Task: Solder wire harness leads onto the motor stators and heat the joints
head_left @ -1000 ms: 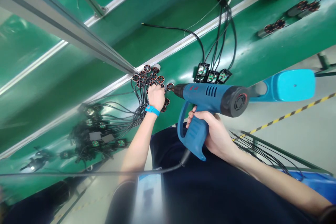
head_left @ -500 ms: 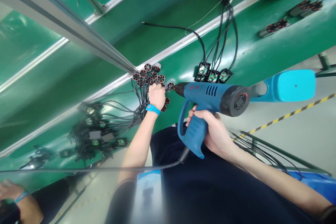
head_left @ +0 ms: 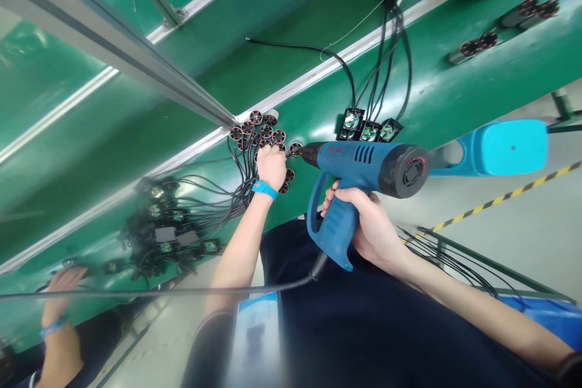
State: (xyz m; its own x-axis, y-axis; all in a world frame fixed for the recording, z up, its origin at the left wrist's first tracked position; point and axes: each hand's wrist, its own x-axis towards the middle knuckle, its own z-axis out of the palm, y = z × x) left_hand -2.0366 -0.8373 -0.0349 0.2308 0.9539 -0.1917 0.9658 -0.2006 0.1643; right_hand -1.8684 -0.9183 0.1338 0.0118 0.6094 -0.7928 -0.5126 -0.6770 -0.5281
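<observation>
My right hand (head_left: 375, 224) is wrapped round the handle of a blue heat gun (head_left: 359, 163), whose dark nozzle points left. Right at the nozzle's tip is a round motor part with copper windings (head_left: 295, 149). My left hand (head_left: 271, 168), with a blue wrist strap, is closed just left of it. A black cable (head_left: 289, 155) seems to run from that part into its fingers, which are mostly hidden from above. Several more such motor parts (head_left: 256, 117) cluster around and behind the left hand, with black cables trailing left.
Black housings with circuit boards (head_left: 370, 131) and upright cables stand behind the heat gun. A heap of wired boards (head_left: 159, 233) lies left. A metal post (head_left: 182, 85) rises beside the motor parts. A co-worker's hand (head_left: 66, 282) is at lower left. A blue stool (head_left: 513, 148) is right.
The heat gun has shifted very slightly left and up. My left hand stays in place. At lower left the co-worker's hand has reached up onto the bench.
</observation>
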